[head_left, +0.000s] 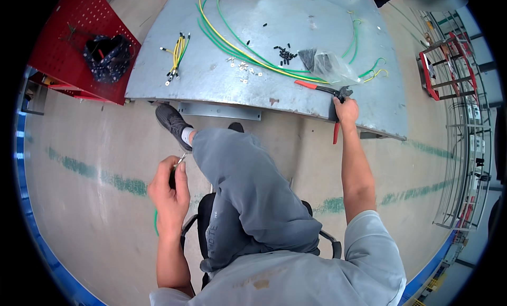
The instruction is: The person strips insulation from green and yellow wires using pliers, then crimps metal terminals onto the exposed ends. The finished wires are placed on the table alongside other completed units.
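My left hand [170, 192] is closed around a cable end, with a shiny metal lug [182, 157] sticking out past the thumb and fingertip. Below that hand a short stretch of green cable [156, 222] shows beside the wrist. Over the front right edge of the table, my right hand [346, 111] grips red-handled pliers [319, 87] near their dark head. One handle lies across the tabletop, while the other points down past the edge. Behind the pliers is a clear plastic bag [338, 68] with dark small parts in it.
On the grey metal table [211, 89] lie a bundle of short lugged cables [178, 55], loose metal lugs [244, 67], several black sleeves [285, 55] and long green and yellow cables [232, 48]. A red perforated cabinet [63, 20] stands left; a red cart [449, 68] stands right.
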`<state>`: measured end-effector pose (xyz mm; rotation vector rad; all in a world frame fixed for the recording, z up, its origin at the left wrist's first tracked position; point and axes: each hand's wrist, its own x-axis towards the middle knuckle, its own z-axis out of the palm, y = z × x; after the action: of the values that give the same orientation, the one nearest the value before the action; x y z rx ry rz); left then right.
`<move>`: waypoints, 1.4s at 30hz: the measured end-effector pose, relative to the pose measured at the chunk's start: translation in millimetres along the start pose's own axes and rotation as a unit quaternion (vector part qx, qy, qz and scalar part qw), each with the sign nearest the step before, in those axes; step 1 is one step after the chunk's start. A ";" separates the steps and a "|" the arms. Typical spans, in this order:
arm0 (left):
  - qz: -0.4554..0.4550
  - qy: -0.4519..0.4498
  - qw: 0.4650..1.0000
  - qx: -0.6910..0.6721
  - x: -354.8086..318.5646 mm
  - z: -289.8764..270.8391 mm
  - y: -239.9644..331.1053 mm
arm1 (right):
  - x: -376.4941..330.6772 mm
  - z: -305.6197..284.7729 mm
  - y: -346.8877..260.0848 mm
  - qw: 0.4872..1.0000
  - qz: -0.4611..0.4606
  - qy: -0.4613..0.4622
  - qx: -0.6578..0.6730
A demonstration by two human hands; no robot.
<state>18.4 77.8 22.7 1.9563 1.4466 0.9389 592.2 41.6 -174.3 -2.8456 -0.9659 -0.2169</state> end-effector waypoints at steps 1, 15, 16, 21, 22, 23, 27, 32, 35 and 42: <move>0.000 0.005 1.000 -0.003 2.0 2.8 -1.4 | 0.0 -3.7 -0.3 0.999 -0.007 0.032 -0.009; -0.030 -0.004 0.999 0.015 14.7 14.5 -28.8 | 84.3 35.9 -250.4 0.956 -0.228 -0.044 0.179; -0.030 -0.001 0.999 0.017 16.1 14.3 -30.4 | 90.1 40.7 -254.7 0.957 -0.233 -0.050 0.165; -0.028 0.001 0.999 0.037 16.3 13.2 -32.1 | 106.6 54.7 -267.9 0.957 -0.250 -0.080 0.125; -0.025 0.004 0.999 0.038 15.9 13.3 -31.4 | 107.7 55.2 -268.9 0.957 -0.248 -0.084 0.121; -0.022 0.008 0.999 0.039 15.0 12.1 -30.6 | 106.3 53.0 -271.1 0.954 -0.260 -0.063 0.138; 0.000 0.030 0.999 0.012 14.7 12.7 -30.6 | 103.1 29.3 -264.7 0.911 -0.271 -0.007 0.309; 0.033 0.041 0.999 0.016 4.8 -3.2 -11.4 | -56.7 -132.4 -283.3 0.687 -0.295 -0.340 0.570; 0.073 0.027 0.997 -0.013 -9.1 -13.6 0.1 | -156.5 -218.3 -273.7 0.614 -0.317 -0.446 0.569; 0.137 0.011 0.989 -0.057 -34.8 -30.3 40.2 | -222.1 -281.0 -231.6 0.572 -0.402 -0.391 0.598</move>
<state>11.9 33.2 64.1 2.0988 1.1258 1.1390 249.6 45.0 79.7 -0.9916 -1.5610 1.2198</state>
